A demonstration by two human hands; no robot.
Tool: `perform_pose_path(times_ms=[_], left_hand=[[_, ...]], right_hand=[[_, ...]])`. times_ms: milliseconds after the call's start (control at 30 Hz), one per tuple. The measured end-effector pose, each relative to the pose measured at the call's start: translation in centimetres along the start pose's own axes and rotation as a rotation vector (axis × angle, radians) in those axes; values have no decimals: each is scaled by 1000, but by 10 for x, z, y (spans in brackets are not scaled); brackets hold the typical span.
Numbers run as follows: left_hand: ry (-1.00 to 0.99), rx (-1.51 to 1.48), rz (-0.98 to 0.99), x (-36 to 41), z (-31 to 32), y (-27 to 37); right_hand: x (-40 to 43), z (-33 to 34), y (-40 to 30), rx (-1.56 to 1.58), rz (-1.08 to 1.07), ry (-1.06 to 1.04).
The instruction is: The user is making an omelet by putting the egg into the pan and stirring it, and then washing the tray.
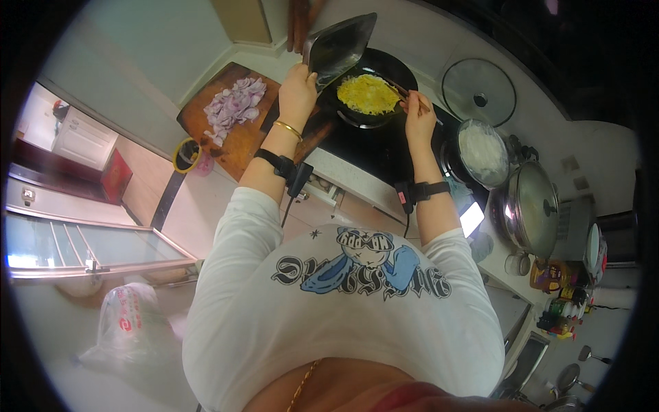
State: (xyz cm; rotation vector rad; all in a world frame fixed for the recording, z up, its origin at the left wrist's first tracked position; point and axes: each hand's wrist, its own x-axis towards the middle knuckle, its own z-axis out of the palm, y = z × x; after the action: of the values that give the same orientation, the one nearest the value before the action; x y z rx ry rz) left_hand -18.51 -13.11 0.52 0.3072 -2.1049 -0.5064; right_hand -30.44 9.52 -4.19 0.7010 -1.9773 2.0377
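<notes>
My left hand (298, 91) grips the edge of a dark rectangular metal tray (342, 44), tilted up beside the left side of a black wok (404, 67). A flat, round mass of yellow egg (366, 94) lies in the wok. My right hand (419, 117) holds brown wooden chopsticks (396, 88), their tips at the egg's right edge. Left of the wok, sliced purple onion (234, 105) is heaped on a wooden cutting board (193, 110). A wooden handle (315, 140) lies by my left forearm, which partly hides that area.
A glass lid (479, 77) leans against the wall behind the stove (378, 154). On the right are a plastic-covered bowl (481, 152) of white food, a large lidded pot (530, 211), a lit phone (471, 219) and several condiment bottles (564, 309). A yellow-rimmed container (180, 167) sits left of the board.
</notes>
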Motion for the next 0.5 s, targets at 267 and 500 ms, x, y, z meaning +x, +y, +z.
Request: perform_pose_path(times_ms=[267, 500], left_hand=[[-18, -136, -344, -10, 14, -21], [4, -306, -473, -7, 24, -29]], right_hand=[[-12, -6, -6, 14, -110, 11], [-18, -5, -4, -10, -158, -28]])
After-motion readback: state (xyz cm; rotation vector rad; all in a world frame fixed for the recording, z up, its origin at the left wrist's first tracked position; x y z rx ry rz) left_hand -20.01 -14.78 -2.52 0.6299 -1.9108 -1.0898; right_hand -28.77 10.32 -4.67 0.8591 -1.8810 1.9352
